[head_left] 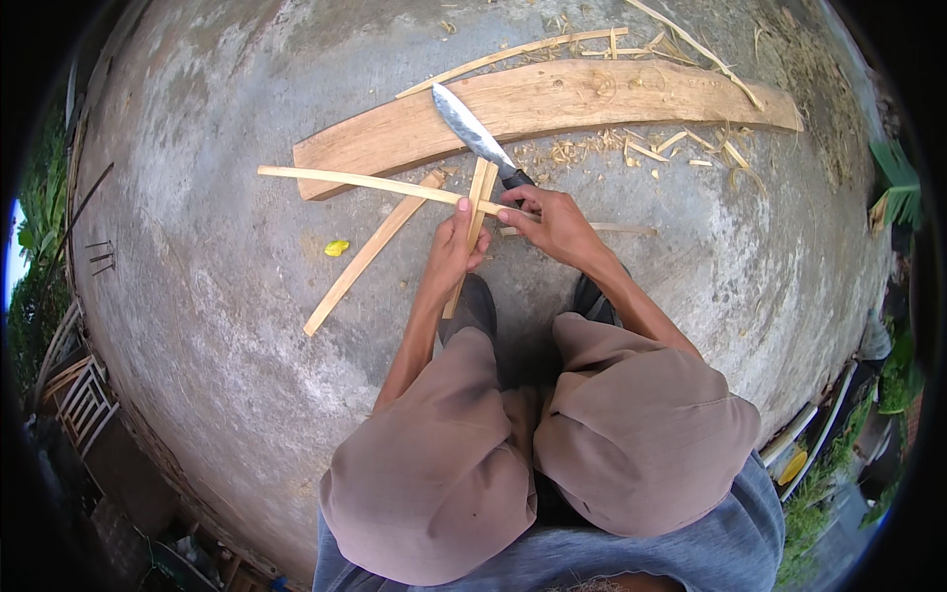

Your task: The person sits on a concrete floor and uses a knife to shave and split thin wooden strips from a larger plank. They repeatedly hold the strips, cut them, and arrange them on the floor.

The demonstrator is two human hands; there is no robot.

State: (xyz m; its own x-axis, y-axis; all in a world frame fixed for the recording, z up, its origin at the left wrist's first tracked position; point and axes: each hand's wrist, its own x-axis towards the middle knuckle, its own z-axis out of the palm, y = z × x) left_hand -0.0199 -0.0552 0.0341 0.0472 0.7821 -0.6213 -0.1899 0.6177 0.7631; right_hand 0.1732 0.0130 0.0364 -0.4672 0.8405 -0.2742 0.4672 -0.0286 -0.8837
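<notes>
Your right hand (554,223) is closed tight on the dark handle of a big knife with a long grey metal blade (472,129). The blade points up & to the left, away from you, w/ its tip over the wide curved pale wood plank (552,104) lying on the grey concrete floor (217,257).

Your left hand (452,249) has its fingers wrapped round a short pale wood stick (477,209). That stick runs almost straight away from you, top end leaning a bit right, near the knife handle; the bottom end sticks out under your hand, by your dark shoe (472,306).

A long thin pale wood strip (355,182) runs left to right, from far left to between your 2 hands. It crosses the short stick there. Can't tell which hand grips it.

Another flat pale wood slat (367,257) lies slanted on the floor, low end left, top end just under the long strip. A small yellow scrap (336,248) sits just left of it. Wood chips (631,148) lie along the plank's near edge & thin splinters (513,54) behind it. Your knees in tan shorts (641,424) fill the bottom.
</notes>
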